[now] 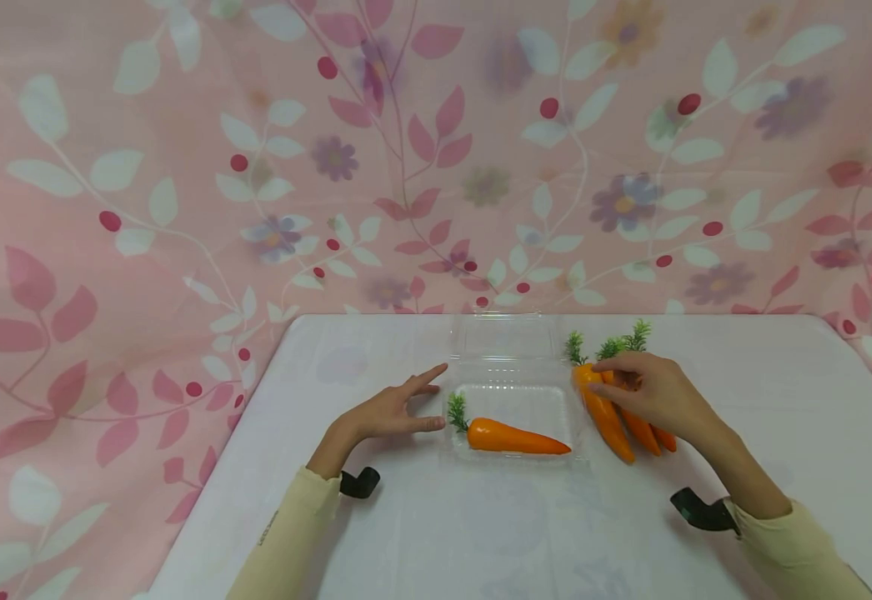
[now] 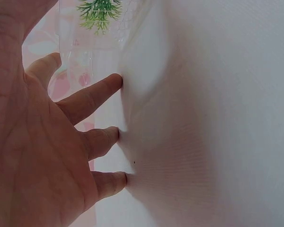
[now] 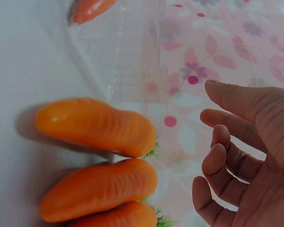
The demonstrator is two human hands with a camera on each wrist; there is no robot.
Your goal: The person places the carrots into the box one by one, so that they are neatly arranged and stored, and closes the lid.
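The right hand (image 1: 654,392), fingers loosely bent and holding nothing, hovered by three carrots (image 3: 102,191), partly hiding them from the head view; the left hand (image 1: 387,412), fingers spread wide, was just beside a clear box (image 1: 518,402), contact impossible to tell; inside lay a single carrot (image 1: 514,436), leafy top leftward; the lid (image 1: 507,337) lay folded back; beneath was a white tablecloth (image 1: 421,533), beyond it a floral backdrop (image 1: 406,167).

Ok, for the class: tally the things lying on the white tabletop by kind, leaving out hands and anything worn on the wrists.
Orange carrots: 4
Clear open container: 1
Total: 5
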